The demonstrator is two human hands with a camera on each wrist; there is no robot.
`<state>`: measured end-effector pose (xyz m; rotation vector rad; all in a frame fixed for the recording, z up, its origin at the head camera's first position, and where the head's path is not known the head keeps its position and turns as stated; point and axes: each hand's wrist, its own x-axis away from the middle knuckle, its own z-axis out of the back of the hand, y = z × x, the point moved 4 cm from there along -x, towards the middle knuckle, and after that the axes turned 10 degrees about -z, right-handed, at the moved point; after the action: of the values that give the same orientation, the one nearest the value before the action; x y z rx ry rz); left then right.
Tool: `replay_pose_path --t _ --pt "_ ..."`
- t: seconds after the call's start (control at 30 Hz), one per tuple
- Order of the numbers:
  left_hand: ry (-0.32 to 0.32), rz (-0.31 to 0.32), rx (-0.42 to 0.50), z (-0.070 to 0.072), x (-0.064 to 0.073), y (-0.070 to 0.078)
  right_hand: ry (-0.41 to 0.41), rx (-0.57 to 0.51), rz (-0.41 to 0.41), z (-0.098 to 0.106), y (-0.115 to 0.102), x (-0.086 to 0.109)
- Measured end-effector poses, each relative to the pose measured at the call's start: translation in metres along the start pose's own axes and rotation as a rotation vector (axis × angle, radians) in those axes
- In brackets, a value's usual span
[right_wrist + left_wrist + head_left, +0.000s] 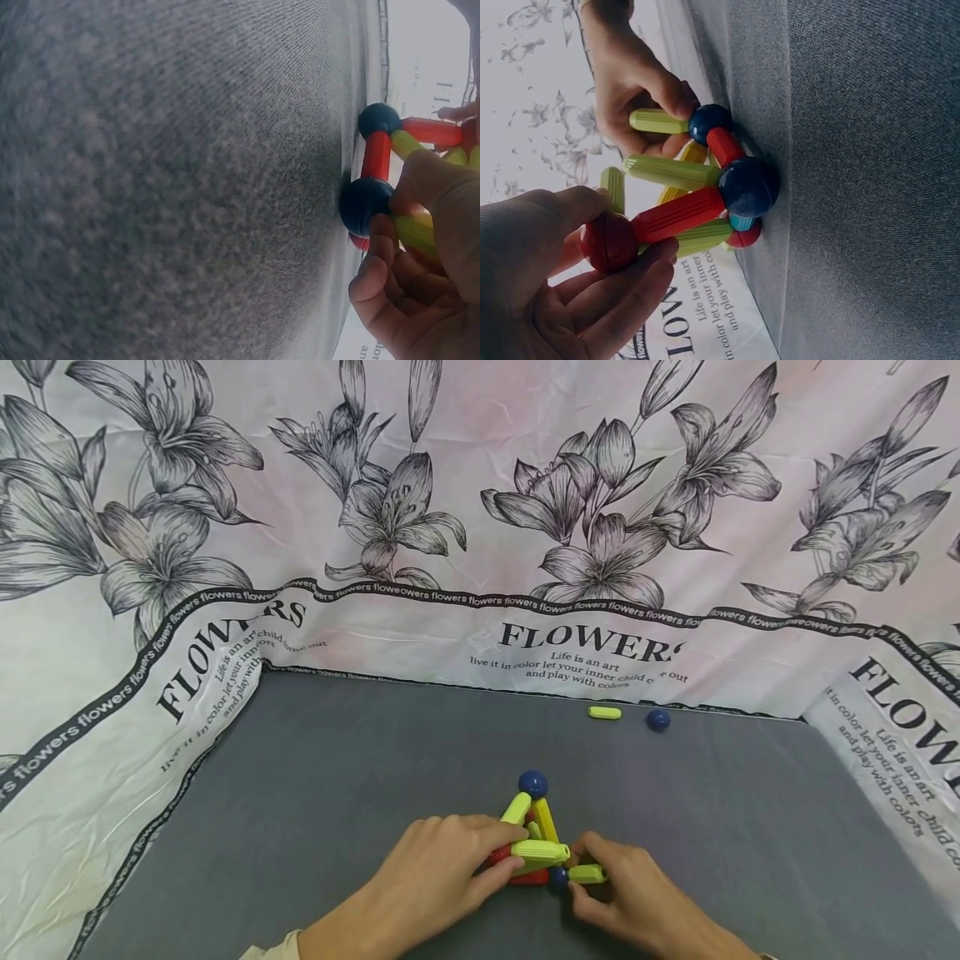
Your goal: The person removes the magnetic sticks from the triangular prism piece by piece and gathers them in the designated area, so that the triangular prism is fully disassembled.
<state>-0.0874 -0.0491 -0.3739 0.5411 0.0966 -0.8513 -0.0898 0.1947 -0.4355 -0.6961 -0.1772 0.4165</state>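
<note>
Lime rod point(604, 713), blue ball point(658, 720) beyond, left fingers point(500, 837) and right fingers point(597, 847) pinching rod frame point(537, 852)

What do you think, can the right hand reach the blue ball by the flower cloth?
Probably yes. Nothing shows in the way between the right hand and that blue ball, but it would need to let go of the green stick first.
</note>
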Motion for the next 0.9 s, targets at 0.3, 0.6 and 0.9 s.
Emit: replay_pose_path --t 0.3,0.6,0.9 --pt "-0.004 -0.004 -0.01 0.0 0.0 0.0 0.014 0.003 0.044 -0.001 -0.001 -0.003" --pt "-0.01 0.003 0.0 -0.001 -0.001 -0.001 0.173 0.08 0.137 0.023 -0.002 -0.008" --pt "-0.016 0.007 0.009 0.001 -0.001 0.001 0.258 0.223 0.075 0.06 0.019 -0.026"
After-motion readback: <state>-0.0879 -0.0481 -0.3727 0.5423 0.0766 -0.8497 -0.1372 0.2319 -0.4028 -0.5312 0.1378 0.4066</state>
